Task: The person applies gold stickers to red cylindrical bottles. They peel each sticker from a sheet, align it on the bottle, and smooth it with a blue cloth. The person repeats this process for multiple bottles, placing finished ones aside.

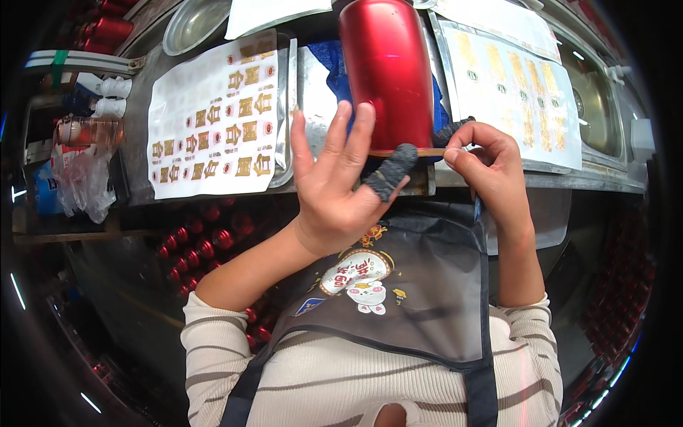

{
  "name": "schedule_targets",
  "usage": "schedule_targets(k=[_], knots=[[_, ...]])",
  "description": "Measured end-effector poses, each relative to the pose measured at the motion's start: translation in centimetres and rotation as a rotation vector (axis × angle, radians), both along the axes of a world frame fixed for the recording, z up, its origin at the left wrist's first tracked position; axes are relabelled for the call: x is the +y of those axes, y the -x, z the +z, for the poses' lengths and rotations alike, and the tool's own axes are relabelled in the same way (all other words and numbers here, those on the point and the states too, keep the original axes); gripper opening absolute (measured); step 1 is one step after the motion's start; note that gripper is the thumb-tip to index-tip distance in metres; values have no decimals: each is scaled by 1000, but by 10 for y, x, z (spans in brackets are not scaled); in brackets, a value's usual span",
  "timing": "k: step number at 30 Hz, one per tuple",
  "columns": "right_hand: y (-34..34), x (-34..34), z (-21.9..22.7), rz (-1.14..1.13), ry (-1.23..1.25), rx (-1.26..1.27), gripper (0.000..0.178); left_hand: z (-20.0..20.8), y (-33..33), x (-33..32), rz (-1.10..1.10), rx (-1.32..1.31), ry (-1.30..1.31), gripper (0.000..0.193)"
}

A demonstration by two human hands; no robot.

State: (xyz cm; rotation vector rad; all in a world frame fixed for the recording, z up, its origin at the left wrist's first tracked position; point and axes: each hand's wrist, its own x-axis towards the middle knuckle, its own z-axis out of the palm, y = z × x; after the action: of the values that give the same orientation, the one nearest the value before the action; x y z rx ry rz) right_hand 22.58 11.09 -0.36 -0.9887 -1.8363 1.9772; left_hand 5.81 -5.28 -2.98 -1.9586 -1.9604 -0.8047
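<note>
A large glossy red metal cylinder (388,71) lies lengthwise on the bench in front of me, a thin gold-brown rim at its near end. My left hand (341,167) is open beside that end, its fingers spread. Its thumb wears a dark grey finger sleeve (391,173) and overlaps the rim. To the right of the rim, my right hand (491,160) has thumb and forefinger pinched together; what lies between them is too small to make out. Another grey sleeve (452,132) shows on a finger behind the pinch, against the cylinder's side. Blue cloth (331,60) lies under the cylinder.
A sheet of gold and red decals (213,117) lies on the left, another decal sheet (512,89) on the right. Metal basins (196,27) stand at the back left and far right (594,99). Several red pieces (206,249) sit below the bench. Plastic bags (89,185) are at far left.
</note>
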Motion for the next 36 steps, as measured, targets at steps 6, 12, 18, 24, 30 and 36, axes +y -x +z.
schedule_targets(k=[6,12,18,24,30,36], knots=[[3,-5,-6,-57,7,47,6,7,-11,30,25,-10,-23,45],[8,-12,-6,-16,-156,38,6,-10,3,17,34,-363,-109,62],[5,-12,-3,-35,-131,64,6,-22,5,-28,63,-320,31,46],[5,-9,-1,-41,-26,51,4,-18,0,-20,48,-229,37,45],[6,-8,-5,-40,-5,66,5,-5,2,-6,-13,-110,7,43],[9,-8,-6,-37,-13,33,5,4,-5,19,-19,11,-35,38]])
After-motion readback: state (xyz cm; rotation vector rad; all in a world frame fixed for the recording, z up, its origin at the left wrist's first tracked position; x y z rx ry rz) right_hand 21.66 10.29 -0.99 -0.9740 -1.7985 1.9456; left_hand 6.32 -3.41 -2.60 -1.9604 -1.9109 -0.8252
